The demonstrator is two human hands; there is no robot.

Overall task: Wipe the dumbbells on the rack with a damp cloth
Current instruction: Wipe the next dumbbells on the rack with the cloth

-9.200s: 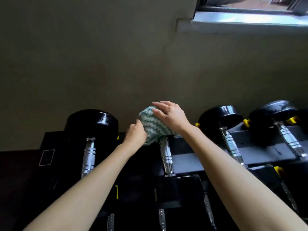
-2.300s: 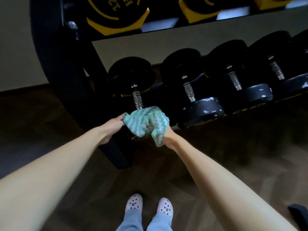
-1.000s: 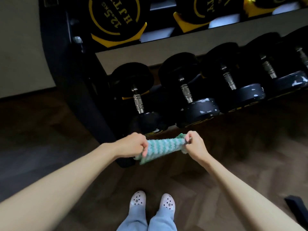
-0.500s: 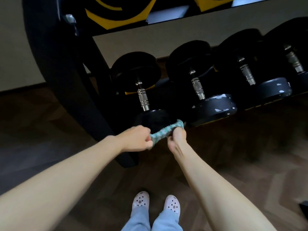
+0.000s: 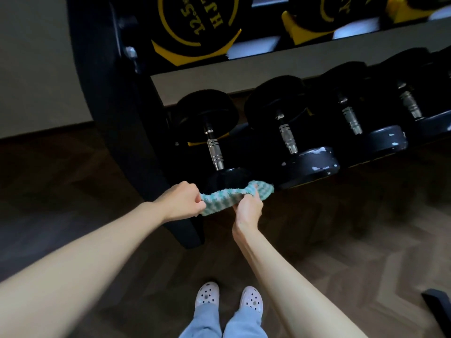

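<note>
A green-and-white striped cloth (image 5: 227, 197) is stretched between both hands, against the front of the near head of the leftmost dumbbell (image 5: 214, 147) on the lower shelf. My left hand (image 5: 181, 202) grips the cloth's left end in a fist. My right hand (image 5: 249, 208) grips its right part from below, and the cloth's end bunches past the fingers. That dumbbell has black heads and a ribbed chrome handle. A second dumbbell (image 5: 288, 137) lies just to its right.
The black rack upright (image 5: 117, 98) slants down to a foot on the floor left of my hands. More dumbbells (image 5: 351, 120) fill the lower shelf to the right; yellow-marked ones (image 5: 197, 25) sit above. Dark herringbone wood floor, and my feet in white clogs (image 5: 229, 298), lie below.
I have left the top shelf for the lower one. Over the last second the cloth, pulled taut between both hands, rose against the leftmost dumbbell's near head and now sags a little.
</note>
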